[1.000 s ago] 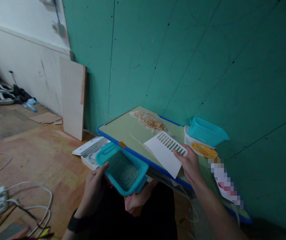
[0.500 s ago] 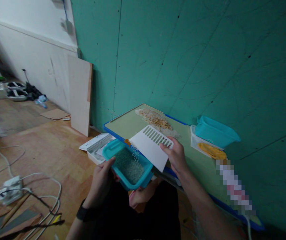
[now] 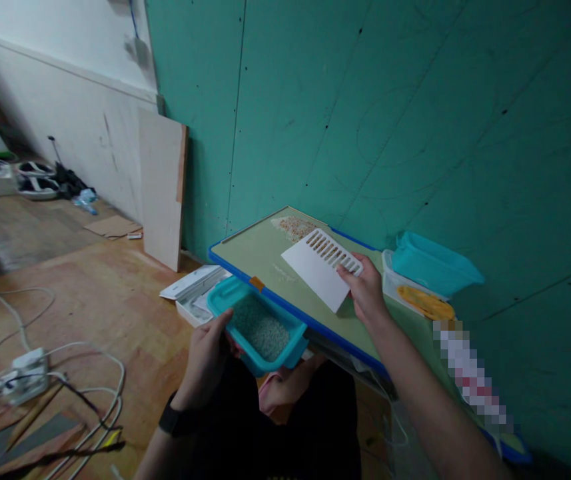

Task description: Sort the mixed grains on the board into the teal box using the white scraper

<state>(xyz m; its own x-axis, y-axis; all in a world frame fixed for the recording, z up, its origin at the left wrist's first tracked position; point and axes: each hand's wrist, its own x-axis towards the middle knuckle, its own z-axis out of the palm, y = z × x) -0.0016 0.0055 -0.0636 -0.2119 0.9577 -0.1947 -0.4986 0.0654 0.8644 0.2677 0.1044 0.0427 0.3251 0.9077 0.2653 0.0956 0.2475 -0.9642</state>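
My left hand (image 3: 207, 359) grips the near side of a teal container (image 3: 256, 325) partly filled with small pale green grains, held just below the front edge of a small green table with a blue rim (image 3: 252, 250). My right hand (image 3: 365, 290) holds a white slotted scraper card (image 3: 321, 266) above the tabletop, tilted, with the slots at its far end. A pile of tan grains (image 3: 293, 227) lies at the table's far side, partly hidden by the card. A thin trail of pale grains (image 3: 282, 272) remains near the card's left edge.
Another teal container (image 3: 432, 264) sits on a white tray holding a yellow item (image 3: 425, 302) at the table's right. A white box (image 3: 192, 290) lies on the wooden floor beside the table. A power strip with cables (image 3: 20, 375) is at left. A board (image 3: 162, 197) leans on the green wall.
The card swept left to the table edge, dropping grains into the teal container, then moved back onto the table toward the tan pile. The container stayed under the edge.
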